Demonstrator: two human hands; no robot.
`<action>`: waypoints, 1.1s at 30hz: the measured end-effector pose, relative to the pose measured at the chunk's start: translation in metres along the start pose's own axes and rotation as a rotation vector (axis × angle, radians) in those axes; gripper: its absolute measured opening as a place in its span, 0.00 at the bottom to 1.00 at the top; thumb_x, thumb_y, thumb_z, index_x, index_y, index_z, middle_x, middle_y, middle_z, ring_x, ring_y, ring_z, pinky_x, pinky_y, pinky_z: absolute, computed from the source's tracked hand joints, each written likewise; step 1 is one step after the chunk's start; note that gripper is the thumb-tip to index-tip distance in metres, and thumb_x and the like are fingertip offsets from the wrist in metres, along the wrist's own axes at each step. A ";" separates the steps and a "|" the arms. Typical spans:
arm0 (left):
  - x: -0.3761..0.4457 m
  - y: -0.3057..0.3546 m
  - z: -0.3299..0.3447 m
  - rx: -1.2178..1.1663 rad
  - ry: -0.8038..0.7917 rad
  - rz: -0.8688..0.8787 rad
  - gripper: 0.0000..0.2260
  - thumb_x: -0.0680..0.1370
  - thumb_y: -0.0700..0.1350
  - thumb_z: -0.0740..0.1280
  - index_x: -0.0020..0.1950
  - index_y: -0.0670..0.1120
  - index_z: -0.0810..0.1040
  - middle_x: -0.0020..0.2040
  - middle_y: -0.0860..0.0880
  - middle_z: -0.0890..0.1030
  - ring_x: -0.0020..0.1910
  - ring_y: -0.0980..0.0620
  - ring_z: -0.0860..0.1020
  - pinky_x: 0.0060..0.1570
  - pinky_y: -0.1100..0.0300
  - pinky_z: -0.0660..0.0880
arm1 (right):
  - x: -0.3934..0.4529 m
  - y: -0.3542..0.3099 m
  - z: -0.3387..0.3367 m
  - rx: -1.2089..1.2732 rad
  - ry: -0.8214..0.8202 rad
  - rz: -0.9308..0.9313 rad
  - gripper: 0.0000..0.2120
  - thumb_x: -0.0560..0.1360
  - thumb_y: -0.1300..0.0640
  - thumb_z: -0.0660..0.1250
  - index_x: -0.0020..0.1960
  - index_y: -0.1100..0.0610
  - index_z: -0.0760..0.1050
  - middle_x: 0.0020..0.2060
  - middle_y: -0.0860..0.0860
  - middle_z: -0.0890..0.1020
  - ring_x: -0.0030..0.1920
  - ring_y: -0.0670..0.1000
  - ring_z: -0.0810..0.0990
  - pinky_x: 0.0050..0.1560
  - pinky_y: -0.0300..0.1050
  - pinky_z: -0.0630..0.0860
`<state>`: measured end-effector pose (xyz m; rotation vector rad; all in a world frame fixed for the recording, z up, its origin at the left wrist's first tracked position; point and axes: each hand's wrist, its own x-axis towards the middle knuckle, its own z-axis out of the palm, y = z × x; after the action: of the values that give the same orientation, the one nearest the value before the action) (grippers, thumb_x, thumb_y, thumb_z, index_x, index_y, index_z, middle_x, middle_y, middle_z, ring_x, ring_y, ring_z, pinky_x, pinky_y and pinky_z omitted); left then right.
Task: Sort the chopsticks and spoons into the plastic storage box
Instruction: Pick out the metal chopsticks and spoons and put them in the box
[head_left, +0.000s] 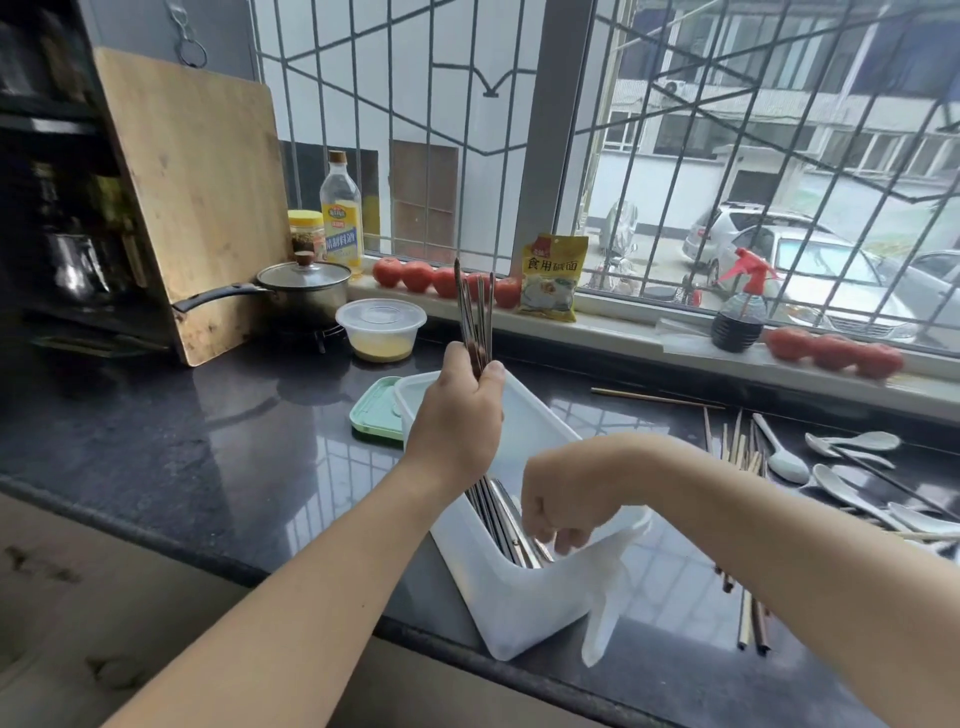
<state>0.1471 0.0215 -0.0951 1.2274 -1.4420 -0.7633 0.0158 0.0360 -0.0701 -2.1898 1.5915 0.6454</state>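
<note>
A white plastic storage box (498, 587) stands on the dark counter with several metal chopsticks (506, 512) lying inside. My left hand (460, 410) grips a bundle of dark chopsticks (475, 306) upright over the box's far end. My right hand (566, 512) reaches into the near end of the box, fingers curled down among the metal chopsticks; what it holds is hidden. To the right on the counter lie loose chopsticks (737, 447) and several white spoons (841, 467).
A green lid (376, 410) lies beside the box. A lidded plastic tub (382, 330), a pan (306, 288) on a burner and a cutting board (197, 192) are at the back left. Tomatoes (415, 274), a spray bottle (740, 306) and a packet (553, 278) line the windowsill.
</note>
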 end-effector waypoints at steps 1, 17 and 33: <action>0.000 0.000 0.000 0.008 -0.004 0.006 0.10 0.86 0.50 0.57 0.49 0.47 0.69 0.36 0.49 0.77 0.32 0.51 0.73 0.37 0.52 0.72 | -0.007 0.002 -0.008 0.172 0.055 0.000 0.10 0.79 0.63 0.66 0.57 0.61 0.82 0.49 0.54 0.86 0.51 0.56 0.86 0.56 0.54 0.83; 0.002 -0.004 -0.009 -0.174 -0.326 0.080 0.09 0.86 0.50 0.62 0.50 0.47 0.73 0.35 0.47 0.79 0.30 0.54 0.70 0.32 0.60 0.67 | -0.016 0.012 -0.027 1.135 0.768 -0.213 0.09 0.81 0.57 0.67 0.48 0.60 0.83 0.40 0.55 0.85 0.39 0.49 0.82 0.44 0.44 0.81; 0.004 -0.003 0.002 -0.111 0.079 -0.009 0.11 0.87 0.53 0.55 0.49 0.49 0.68 0.38 0.46 0.76 0.35 0.45 0.76 0.40 0.42 0.82 | -0.008 0.013 -0.035 0.456 1.100 0.091 0.11 0.79 0.57 0.58 0.41 0.57 0.75 0.37 0.54 0.79 0.38 0.58 0.78 0.39 0.52 0.76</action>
<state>0.1466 0.0168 -0.0968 1.1665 -1.3139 -0.7824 0.0069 0.0200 -0.0368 -2.1693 1.9937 -1.0146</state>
